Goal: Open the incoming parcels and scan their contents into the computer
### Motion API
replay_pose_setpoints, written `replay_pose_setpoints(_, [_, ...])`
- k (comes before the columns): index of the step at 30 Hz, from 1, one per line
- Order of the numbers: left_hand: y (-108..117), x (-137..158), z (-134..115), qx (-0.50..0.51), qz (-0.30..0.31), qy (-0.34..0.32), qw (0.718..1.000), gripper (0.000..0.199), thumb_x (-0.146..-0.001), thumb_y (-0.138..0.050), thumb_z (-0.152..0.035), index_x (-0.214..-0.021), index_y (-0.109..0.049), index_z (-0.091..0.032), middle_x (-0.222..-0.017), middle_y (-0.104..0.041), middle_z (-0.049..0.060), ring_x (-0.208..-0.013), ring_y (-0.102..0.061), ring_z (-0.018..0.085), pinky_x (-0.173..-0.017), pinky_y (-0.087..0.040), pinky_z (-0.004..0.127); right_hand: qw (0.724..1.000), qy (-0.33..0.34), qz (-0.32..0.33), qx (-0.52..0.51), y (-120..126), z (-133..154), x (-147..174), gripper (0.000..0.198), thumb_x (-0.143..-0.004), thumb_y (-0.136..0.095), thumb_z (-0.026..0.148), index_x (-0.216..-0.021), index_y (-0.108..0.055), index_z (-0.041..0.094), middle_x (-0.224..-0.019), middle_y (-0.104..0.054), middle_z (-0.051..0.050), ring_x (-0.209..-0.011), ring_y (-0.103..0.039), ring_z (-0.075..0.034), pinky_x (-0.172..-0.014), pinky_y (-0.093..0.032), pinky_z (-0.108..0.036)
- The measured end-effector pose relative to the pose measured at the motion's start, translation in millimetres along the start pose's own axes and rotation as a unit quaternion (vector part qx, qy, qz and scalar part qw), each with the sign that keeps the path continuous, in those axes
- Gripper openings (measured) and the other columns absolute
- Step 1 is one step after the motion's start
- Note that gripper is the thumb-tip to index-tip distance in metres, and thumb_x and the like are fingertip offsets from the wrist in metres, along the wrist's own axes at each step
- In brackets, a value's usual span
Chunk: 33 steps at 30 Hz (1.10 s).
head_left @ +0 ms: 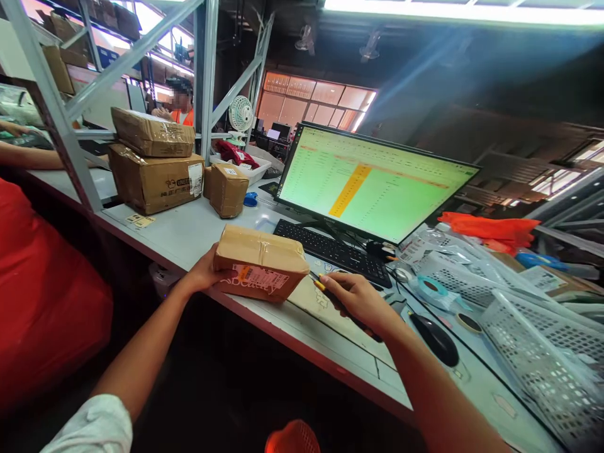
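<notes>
A taped brown cardboard box (262,258) with a shipping label on its front side stands at the table's front edge. My left hand (206,270) grips its left end, the thumb on the front and the other fingers hidden behind. In my right hand (361,302) is a utility knife (321,284) with a yellow and black body, held closed in the fingers. Its tip points at the box's right end, close to the upper corner; whether it touches the cardboard I cannot tell. Behind the box lies a black keyboard (330,248).
Stacked boxes (155,173) and a smaller box (229,192) stand at the back left by a metal rack post. A monitor (372,182) rises behind the keyboard. To the right are a mouse (434,338), a tape roll (431,288) and white baskets (533,352). Another person's arm (47,156) reaches in at left.
</notes>
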<state>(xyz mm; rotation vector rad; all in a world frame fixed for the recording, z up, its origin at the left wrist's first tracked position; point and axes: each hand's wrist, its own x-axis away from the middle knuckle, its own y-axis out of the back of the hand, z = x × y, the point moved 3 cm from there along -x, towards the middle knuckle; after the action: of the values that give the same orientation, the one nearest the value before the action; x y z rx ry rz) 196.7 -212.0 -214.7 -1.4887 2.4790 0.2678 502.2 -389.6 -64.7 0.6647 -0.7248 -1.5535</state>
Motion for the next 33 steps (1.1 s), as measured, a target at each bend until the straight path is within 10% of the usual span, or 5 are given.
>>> replay_pose_setpoints(7, [5, 2, -3, -0.032, -0.02, -0.02, 0.999, 0.101, -0.058, -0.095, -0.041, -0.145, -0.051, -0.016, -0.135, -0.067, 0.016, -0.131, -0.059, 0.036, -0.114, -0.046, 0.051, 0.957, 0.114, -0.115, 0.242, 36, 68, -48, 0.049, -0.091, -0.06, 0.066, -0.104, -0.08, 0.022, -0.083, -0.074, -0.009, -0.067, -0.061, -0.019, -0.058, -0.038, -0.029])
replay_pose_setpoints(15, [10, -2, -10, -0.072, 0.001, -0.03, 0.997, 0.1, -0.058, -0.094, -0.034, -0.147, -0.05, -0.018, -0.134, -0.067, 0.015, -0.127, -0.06, 0.035, -0.111, -0.047, 0.047, 0.801, 0.321, 0.013, 0.505, -64, 210, -96, 0.026, -0.096, -0.069, 0.042, -0.095, -0.08, 0.019, -0.087, -0.075, -0.012, -0.081, -0.07, -0.026, -0.064, -0.038, -0.031])
replay_pose_setpoints(19, [10, -3, -9, -0.077, 0.009, -0.027, 0.997, 0.091, -0.061, -0.092, -0.035, -0.141, -0.055, -0.017, -0.129, -0.07, 0.014, -0.123, -0.062, 0.035, -0.108, -0.049, 0.047, 0.76, 0.339, 0.025, 0.554, -72, 215, -98, 0.027, -0.098, -0.065, 0.04, -0.096, -0.08, 0.017, -0.087, -0.075, -0.014, -0.08, -0.071, -0.028, -0.062, -0.038, -0.032])
replay_pose_setpoints(33, [12, -1, -10, -0.089, 0.021, -0.041, 0.995, 0.099, -0.067, -0.089, -0.037, -0.152, -0.043, -0.019, -0.14, -0.062, 0.015, -0.129, -0.058, 0.034, -0.113, -0.045, 0.048, 0.748, 0.347, 0.034, 0.565, -61, 197, -90, 0.028, -0.101, -0.059, 0.039, -0.098, -0.077, 0.017, -0.085, -0.074, -0.013, -0.076, -0.069, -0.025, -0.061, -0.035, -0.033])
